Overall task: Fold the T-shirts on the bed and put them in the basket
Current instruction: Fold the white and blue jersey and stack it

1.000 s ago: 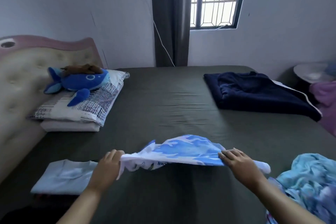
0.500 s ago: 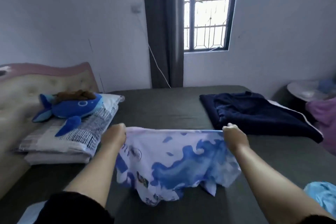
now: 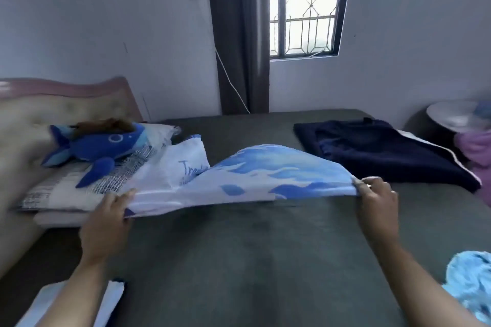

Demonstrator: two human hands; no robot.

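The left hand (image 3: 106, 223) and the right hand (image 3: 378, 199) each pinch one side of a blue and white T-shirt (image 3: 255, 178); the shirt puffs up over the middle of the bed (image 3: 252, 260); a folded shirt (image 3: 111, 297) lies at the near left edge; a crumpled blue shirt (image 3: 470, 284) lies at the near right edge.

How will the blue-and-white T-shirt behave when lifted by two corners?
Likely floppy: the blue-and-white T-shirt billows between the left hand and right hand. Probably light, since finger pinches hold it. It should settle flat on the bed.
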